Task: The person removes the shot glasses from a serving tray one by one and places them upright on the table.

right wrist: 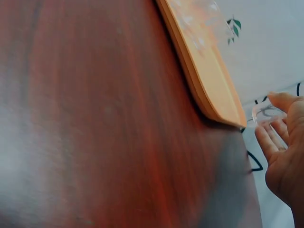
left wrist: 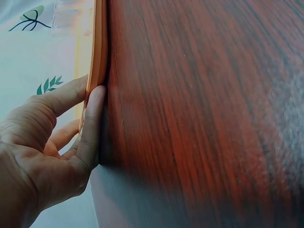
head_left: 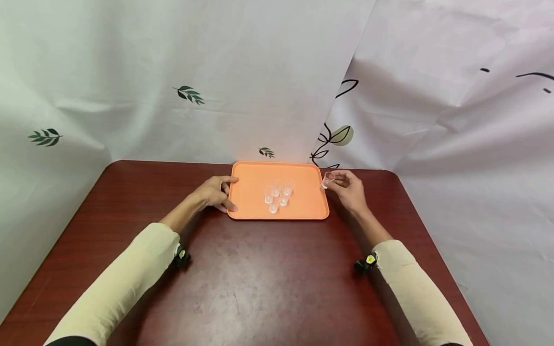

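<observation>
An orange tray (head_left: 251,173) lies near the far edge of the table. Several small clear plastic cups (head_left: 273,207) stand grouped near its middle. My left hand (head_left: 212,192) holds the tray's left end, thumb by the near corner and index finger farther back on the rim. In the left wrist view, the thumb and fingers of the left hand (left wrist: 57,137) lie against the tray's edge (left wrist: 99,42). At the tray's right rim, my right hand (head_left: 349,192) pinches another small clear cup (head_left: 329,177) between thumb and fingers. That cup (right wrist: 266,113) also shows in the right wrist view, beyond the tray's end.
The dark red-brown wooden table (head_left: 259,278) spreads out between my forearms. White cloth (head_left: 216,62) with printed leaves hangs right behind the table's far edge, and more cloth (head_left: 467,158) hangs along the right side. A black wrist camera (head_left: 365,264) sits at the right cuff.
</observation>
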`<action>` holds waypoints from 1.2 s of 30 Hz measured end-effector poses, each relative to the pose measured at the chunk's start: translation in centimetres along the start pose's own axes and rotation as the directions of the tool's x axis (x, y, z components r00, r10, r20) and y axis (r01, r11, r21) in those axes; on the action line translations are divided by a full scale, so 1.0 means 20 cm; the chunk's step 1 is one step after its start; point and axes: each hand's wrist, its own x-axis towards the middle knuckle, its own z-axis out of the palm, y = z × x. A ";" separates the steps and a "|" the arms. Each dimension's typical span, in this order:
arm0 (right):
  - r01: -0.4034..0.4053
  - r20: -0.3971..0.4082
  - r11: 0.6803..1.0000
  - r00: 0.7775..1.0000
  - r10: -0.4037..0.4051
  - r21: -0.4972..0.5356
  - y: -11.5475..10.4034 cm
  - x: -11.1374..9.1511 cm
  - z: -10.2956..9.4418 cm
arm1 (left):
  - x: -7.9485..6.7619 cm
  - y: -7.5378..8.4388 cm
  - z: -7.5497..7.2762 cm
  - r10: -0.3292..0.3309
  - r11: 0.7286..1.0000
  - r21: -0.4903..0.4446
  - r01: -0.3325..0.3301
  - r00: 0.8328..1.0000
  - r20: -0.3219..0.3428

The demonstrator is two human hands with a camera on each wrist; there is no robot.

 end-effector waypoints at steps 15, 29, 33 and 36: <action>-0.092 -0.047 0.995 0.995 0.090 -0.031 0.07 0.13 0.02 | -0.01 -0.01 0.02 0.006 1.000 0.004 -0.006 1.000 -0.004; -0.110 -0.112 0.993 0.988 0.105 -0.040 0.11 0.18 0.00 | 0.00 -0.01 0.00 0.003 1.000 0.014 -0.003 1.000 -0.010; -0.111 -0.132 0.993 0.986 0.104 -0.049 0.12 0.18 -0.01 | 0.00 -0.01 0.01 -0.003 1.000 0.010 0.003 1.000 -0.012; -0.109 -0.140 0.993 0.985 0.101 -0.054 0.12 0.19 -0.01 | 0.00 -0.01 0.00 -0.001 1.000 0.007 0.002 1.000 -0.013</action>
